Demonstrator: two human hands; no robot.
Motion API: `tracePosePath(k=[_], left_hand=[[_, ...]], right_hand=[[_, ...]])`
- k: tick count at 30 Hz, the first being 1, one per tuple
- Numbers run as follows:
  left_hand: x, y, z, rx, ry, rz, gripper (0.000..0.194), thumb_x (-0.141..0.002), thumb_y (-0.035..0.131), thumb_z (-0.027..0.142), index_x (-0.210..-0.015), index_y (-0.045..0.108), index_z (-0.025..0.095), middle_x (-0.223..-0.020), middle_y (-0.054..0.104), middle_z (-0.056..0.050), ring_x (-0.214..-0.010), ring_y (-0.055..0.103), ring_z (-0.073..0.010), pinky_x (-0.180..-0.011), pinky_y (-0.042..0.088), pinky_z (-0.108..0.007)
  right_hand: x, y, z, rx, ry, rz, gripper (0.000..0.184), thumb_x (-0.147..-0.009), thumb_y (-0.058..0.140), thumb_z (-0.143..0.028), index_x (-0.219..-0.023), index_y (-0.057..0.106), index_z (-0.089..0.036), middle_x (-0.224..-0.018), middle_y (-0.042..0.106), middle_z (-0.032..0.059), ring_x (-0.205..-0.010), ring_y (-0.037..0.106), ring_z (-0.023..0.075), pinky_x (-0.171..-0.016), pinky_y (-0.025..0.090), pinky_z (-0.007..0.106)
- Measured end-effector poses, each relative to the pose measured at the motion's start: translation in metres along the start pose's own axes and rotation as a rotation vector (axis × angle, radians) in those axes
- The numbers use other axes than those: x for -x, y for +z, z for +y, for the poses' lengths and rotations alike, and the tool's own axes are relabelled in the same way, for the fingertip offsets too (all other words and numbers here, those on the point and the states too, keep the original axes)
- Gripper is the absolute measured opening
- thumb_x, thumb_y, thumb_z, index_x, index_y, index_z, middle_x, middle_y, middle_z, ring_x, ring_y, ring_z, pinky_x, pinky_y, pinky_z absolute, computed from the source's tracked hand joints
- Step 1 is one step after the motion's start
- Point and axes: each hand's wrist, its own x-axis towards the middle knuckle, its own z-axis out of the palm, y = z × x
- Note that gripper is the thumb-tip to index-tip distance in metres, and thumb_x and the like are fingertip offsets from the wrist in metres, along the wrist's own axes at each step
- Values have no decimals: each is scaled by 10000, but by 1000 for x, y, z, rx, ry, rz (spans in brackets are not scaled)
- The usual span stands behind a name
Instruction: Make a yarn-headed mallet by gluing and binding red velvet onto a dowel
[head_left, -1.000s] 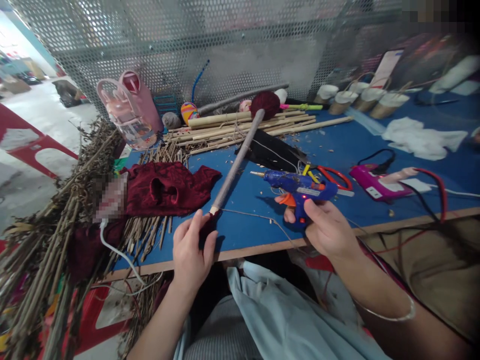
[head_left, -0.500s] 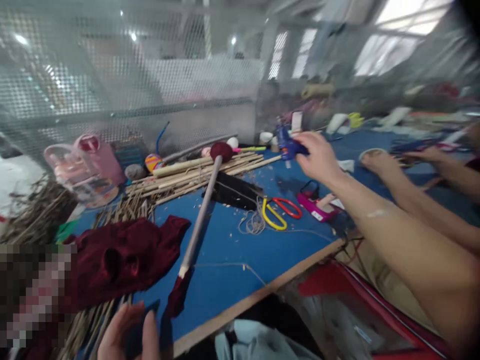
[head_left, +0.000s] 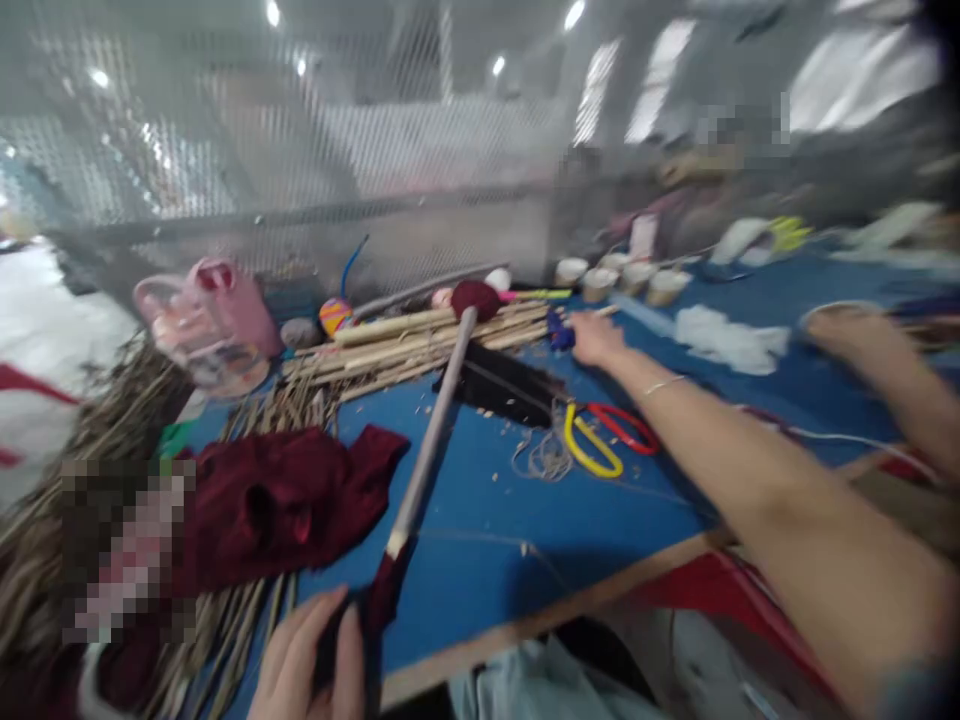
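Note:
My right hand (head_left: 598, 340), on an outstretched arm, is closed around a blue glue gun (head_left: 559, 330) beside the far ends of the pale sticks (head_left: 390, 345). Low in the view, my left hand (head_left: 300, 660) has thumb and fingers apart, with nothing seen between them. It is close to the maroon cloth end (head_left: 386, 590) of a long grey-wrapped rod (head_left: 435, 440). A dark red ball-shaped head (head_left: 475, 299) tops the rod's far end. Left of the rod lies a maroon garment (head_left: 300, 510). Scissors (head_left: 596, 445) with yellow and red handles rest beside tangled string (head_left: 544, 455).
A pink container (head_left: 240, 310) and brown twigs (head_left: 90, 420) stand at the left. Paper cups (head_left: 598, 283) and crumpled white material (head_left: 731, 338) lie towards the back right. Another person's arm (head_left: 877, 350) reaches over the blue table (head_left: 480, 530), whose wooden edge (head_left: 555, 610) runs in front.
My right hand has lowered the glue gun to the table near the stick ends. My left hand has come closer to the rod's cloth end. The view has shifted slightly.

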Motion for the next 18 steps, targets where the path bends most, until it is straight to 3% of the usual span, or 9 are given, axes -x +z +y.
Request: tracePosePath(k=[2, 3, 4, 5, 7, 9, 10, 13, 18], left_hand=[[-1, -5, 6, -58, 68, -56, 206, -807, 576, 176, -1001, 636, 209, -937, 653, -81, -862, 621, -202, -792, 508, -347], [-2, -6, 7, -76, 76, -97, 218, -826, 548, 158, -1026, 626, 196, -957, 636, -88, -899, 603, -204, -821, 491, -358], [-4, -5, 8, -92, 73, -131, 230, -840, 523, 149, -1044, 621, 192, -961, 620, -87, -907, 589, -201, -827, 482, -360], [-5, -4, 8, -112, 60, -163, 238, -849, 504, 148, -1053, 618, 192, -967, 605, -86, -913, 576, -201, -825, 476, -361], [-6, -3, 9, -125, 49, -198, 251, -855, 483, 138, -1054, 624, 198, -959, 584, -77, -900, 558, -197, -820, 462, -364], [-7, -3, 10, -130, 62, -216, 259, -849, 485, 130, -1047, 633, 205, -949, 573, -69, -879, 544, -194, -811, 451, -363], [-7, -3, 11, -135, 77, -225, 263, -845, 488, 128, -1048, 635, 209, -948, 572, -66, -874, 538, -194, -808, 447, -362], [-8, -4, 13, -157, 140, -244, 275, -836, 498, 129, -1055, 640, 214, -980, 570, -72, -907, 527, -206, -832, 441, -374], [-8, -4, 14, -212, 214, -261, 261, -821, 520, 136, -1028, 664, 206, -1065, 560, -99, -993, 511, -238, -893, 426, -417]], right_hand=[[12, 0, -20, -56, -67, 110, 410, -823, 560, -231, -1213, 497, -123, -1381, 370, 247, -1265, 376, 344, -1000, 301, 525], [23, 0, -34, -165, -217, 284, 376, -808, 573, -248, -1158, 541, -115, -1336, 430, 217, -1252, 398, 325, -1023, 288, 495], [37, -1, -51, -236, -395, 348, 353, -811, 569, -252, -1141, 556, -127, -1292, 484, 177, -1238, 417, 307, -1022, 301, 472], [56, -3, -71, -276, -528, 342, 337, -803, 564, -232, -1126, 574, -135, -1227, 536, 147, -1196, 458, 282, -1009, 328, 444], [102, -8, -113, -362, -842, 206, 260, -816, 532, -175, -1059, 625, -167, -1100, 604, 104, -1073, 529, 230, -959, 386, 393], [147, -8, -152, -433, -1166, 91, 229, -827, 515, -143, -997, 653, -210, -1029, 620, 67, -976, 554, 208, -919, 383, 408], [165, -4, -167, -446, -1263, 39, 229, -828, 518, -136, -992, 655, -217, -999, 618, 61, -948, 546, 203, -911, 364, 413], [193, 15, -193, -509, -1350, -28, 225, -846, 486, -118, -969, 654, -203, -903, 584, 56, -879, 504, 180, -869, 340, 380], [195, 35, -192, -544, -1332, -54, 226, -864, 474, -140, -976, 654, -220, -961, 546, 58, -917, 453, 186, -870, 301, 370]])
